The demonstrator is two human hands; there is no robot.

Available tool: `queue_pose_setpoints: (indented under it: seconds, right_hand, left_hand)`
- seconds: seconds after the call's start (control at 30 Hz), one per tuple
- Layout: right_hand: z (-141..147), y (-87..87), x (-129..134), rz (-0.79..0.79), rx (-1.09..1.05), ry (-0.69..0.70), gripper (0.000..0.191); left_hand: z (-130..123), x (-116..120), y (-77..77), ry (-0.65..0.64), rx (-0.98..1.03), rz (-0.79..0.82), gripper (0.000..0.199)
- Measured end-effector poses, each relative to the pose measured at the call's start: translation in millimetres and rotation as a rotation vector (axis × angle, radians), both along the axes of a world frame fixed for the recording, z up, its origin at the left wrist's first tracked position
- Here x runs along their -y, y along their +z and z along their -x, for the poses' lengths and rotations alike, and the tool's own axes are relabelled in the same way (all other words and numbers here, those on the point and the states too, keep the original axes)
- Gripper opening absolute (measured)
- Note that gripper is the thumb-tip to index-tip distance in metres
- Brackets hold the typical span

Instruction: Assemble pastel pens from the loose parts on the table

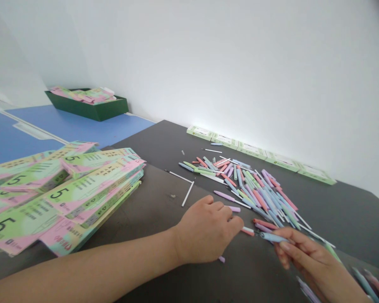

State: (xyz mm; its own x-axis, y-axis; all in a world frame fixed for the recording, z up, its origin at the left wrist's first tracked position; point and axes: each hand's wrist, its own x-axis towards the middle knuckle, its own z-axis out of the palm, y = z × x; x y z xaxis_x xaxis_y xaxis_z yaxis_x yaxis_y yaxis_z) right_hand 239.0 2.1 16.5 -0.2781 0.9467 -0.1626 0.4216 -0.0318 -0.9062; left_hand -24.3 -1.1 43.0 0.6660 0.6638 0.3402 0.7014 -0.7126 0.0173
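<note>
My right hand (309, 256) pinches a light blue pen barrel (274, 238) between thumb and fingers. Close to the barrel's left end, my left hand (208, 231) is closed, palm down, with a thin white pen refill (248, 229) showing at its fingertips. The refill's dark tip points at the barrel; whether it is inside cannot be made out. Red and purple barrels (265, 224) lie just behind the right hand's fingers. Beyond both hands spreads a loose pile of pastel pen barrels (259, 198) mixed with white refills.
Stacked printed cartons (91, 189) marked 5 lie at left. A green tray (97, 111) of similar cartons stands on the blue table (120, 126) behind. Several small green-white boxes (251, 149) line the wall. Two loose refills (188, 193) rest on the dark table (158, 198).
</note>
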Motion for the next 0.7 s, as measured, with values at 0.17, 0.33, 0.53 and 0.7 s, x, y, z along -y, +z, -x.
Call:
queue_pose_setpoints:
  seconds: [0.17, 0.33, 0.53, 0.7]
  right_hand:
    - [-2.8, -1.0, -2.2, -0.01, 0.011, -0.008, 0.031]
    - [-6.0, -3.0, -3.2, -0.022, -0.009, -0.024, 0.03]
    - [-2.3, 2.3, -1.2, -0.033, 0.026, 0.013, 0.028]
    - [-3.1, 1.7, -0.8, -0.009, 0.032, 0.032, 0.027]
  left_hand:
    - [1.3, -1.4, -0.4, 0.006, -0.004, -0.004, 0.006]
    - [1.8, -1.4, -1.4, 0.008, -0.006, -0.007, 0.005]
    - [0.6, -0.6, -2.0, -0.001, -0.011, 0.01, 0.003]
    - [-0.2, -0.4, -4.2, -0.013, -0.001, 0.003, 0.003]
